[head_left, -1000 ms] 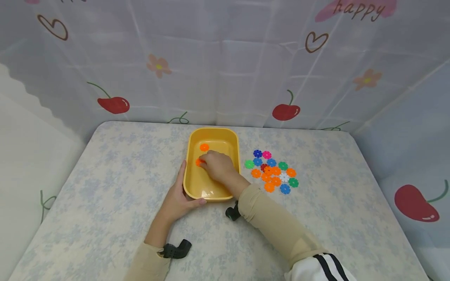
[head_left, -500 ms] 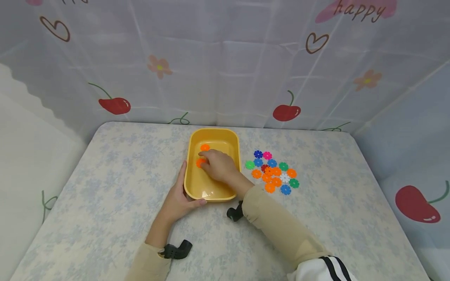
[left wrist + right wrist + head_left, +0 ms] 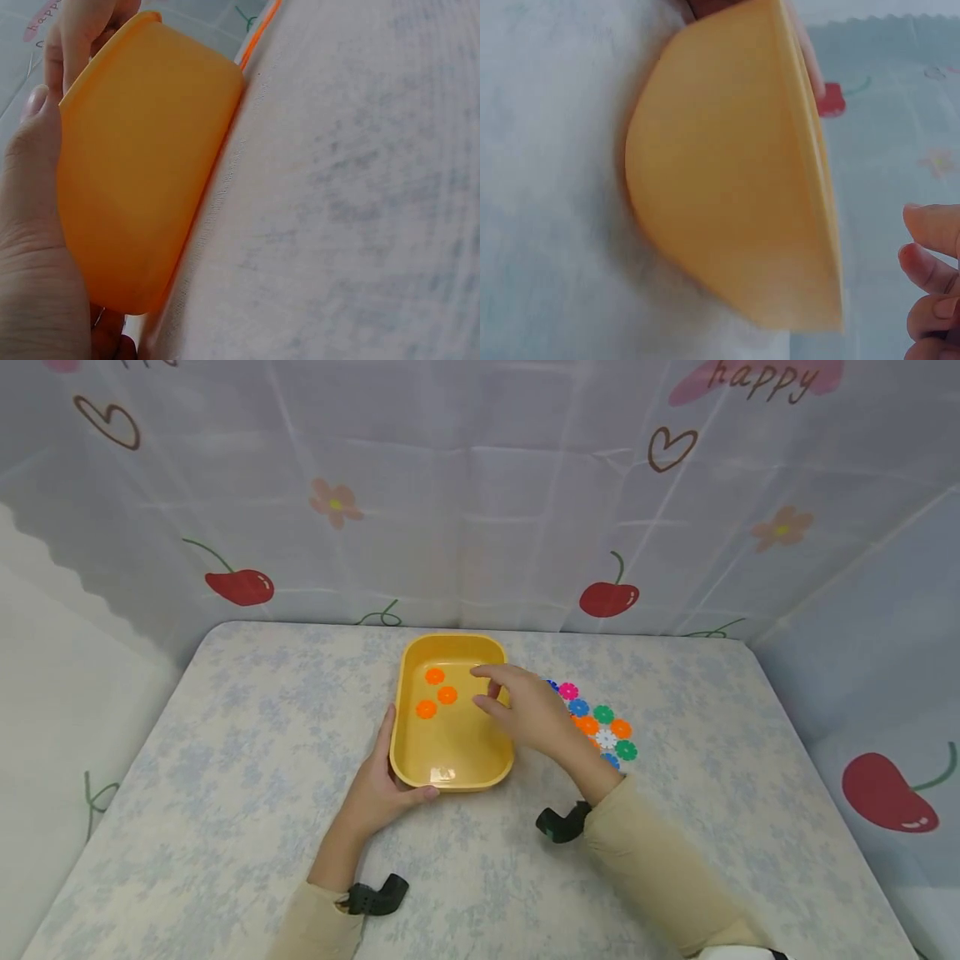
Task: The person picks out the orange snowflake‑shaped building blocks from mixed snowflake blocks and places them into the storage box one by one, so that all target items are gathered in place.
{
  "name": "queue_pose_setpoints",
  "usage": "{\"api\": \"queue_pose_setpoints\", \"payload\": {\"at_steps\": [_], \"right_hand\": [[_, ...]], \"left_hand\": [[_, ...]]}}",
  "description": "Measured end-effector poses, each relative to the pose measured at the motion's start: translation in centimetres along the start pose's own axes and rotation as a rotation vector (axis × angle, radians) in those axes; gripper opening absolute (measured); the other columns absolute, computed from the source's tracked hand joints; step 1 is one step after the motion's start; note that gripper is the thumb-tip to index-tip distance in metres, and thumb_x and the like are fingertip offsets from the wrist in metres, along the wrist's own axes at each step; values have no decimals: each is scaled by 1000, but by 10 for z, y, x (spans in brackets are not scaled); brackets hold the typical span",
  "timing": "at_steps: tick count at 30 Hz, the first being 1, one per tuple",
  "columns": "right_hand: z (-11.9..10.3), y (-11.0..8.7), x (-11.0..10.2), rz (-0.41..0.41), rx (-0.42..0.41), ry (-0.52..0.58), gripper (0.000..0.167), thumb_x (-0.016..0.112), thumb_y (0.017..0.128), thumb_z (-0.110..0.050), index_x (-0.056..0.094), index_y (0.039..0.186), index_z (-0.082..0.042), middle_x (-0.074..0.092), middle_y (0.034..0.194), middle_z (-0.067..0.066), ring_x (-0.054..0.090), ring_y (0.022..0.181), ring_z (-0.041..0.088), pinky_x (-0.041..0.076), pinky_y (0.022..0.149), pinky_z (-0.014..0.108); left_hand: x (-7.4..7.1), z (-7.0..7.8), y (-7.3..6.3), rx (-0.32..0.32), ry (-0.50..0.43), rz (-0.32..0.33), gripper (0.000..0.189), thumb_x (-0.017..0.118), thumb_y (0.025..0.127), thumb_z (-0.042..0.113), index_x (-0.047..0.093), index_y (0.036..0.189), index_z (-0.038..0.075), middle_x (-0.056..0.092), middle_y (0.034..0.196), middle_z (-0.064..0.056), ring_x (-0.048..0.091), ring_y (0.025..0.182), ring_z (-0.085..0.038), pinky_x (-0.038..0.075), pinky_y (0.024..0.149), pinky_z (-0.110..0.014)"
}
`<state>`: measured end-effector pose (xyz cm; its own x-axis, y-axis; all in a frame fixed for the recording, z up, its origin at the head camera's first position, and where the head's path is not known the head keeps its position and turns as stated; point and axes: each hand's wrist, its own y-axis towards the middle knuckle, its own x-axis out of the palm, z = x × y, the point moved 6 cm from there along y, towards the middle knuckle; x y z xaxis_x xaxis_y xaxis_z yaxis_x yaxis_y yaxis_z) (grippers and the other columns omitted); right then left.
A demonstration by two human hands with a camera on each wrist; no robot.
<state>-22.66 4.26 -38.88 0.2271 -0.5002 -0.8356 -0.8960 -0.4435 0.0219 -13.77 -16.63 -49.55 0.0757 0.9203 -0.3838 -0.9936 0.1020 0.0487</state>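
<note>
A yellow plastic tray (image 3: 468,752) stands on the table with three orange snowflake discs (image 3: 447,695) lying flat in its left half. My left hand (image 3: 377,789) grips its near-left corner, thumb along the front and fingers up the left side. The left wrist view has that hand against the tray's wall (image 3: 150,172). Over the tray's right rim hovers my right hand (image 3: 528,706), thumb and forefinger parted with nothing between them. Its loosely curled fingers (image 3: 934,225) show at the edge of the right wrist view, apart from the tray. Beyond it lie mixed-colour snowflake discs (image 3: 604,739), partly hidden.
The loose discs lie to the right of the tray, in orange, blue, green, pink and white. A pale patterned cloth covers the table (image 3: 247,752). Behind the far edge hangs a curtain (image 3: 465,527) printed with cherries and hearts. Each wrist wears a black camera mount (image 3: 377,895).
My right hand has let go of an orange disc in the tray and moved right to above the rim. A third disc now shows there. My left hand stays on the tray.
</note>
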Motion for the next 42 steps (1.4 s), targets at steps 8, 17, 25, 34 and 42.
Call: {"api": "queue_pose_setpoints", "payload": {"at_steps": [8,17,25,34,42], "right_hand": [[73,-39,-39,94,96,-44,45,65,97,-30,56,140,-18,61,98,0,48,68,19,45,60,29],[165,-75,-47,-11,341,-150,58,63,97,-32,45,147,-9,57,110,14,52,72,24,46,63,35],[194,-91,-40,-20,340,-169,48,62,98,-30,56,138,-5,57,110,18,56,98,33,49,83,51],[202,-92,-38,25,331,-56,26,63,98,-22,57,118,-6,57,104,13,52,93,29,46,81,43],[202,-87,-41,11,346,6,27,63,99,-24,52,118,-10,62,107,16,55,87,27,46,74,35]], "left_hand": [[0,1,-2,-25,-2,-7,133,91,71,23,-7,159,36,13,168,2,29,150,-21,27,118,-32],[-4,36,-8,-30,-6,-33,128,88,74,13,-7,161,23,13,167,-12,29,150,-29,25,114,-17],[-5,43,-10,-53,14,-28,127,87,75,15,-6,161,24,14,167,-12,30,149,-29,28,118,-36],[2,15,-3,-50,-7,-27,131,89,73,16,-8,160,25,10,168,-6,26,151,-25,24,119,-39],[2,0,0,-14,0,-8,133,92,70,29,-6,160,31,12,168,4,26,151,-20,25,120,-46]]}}
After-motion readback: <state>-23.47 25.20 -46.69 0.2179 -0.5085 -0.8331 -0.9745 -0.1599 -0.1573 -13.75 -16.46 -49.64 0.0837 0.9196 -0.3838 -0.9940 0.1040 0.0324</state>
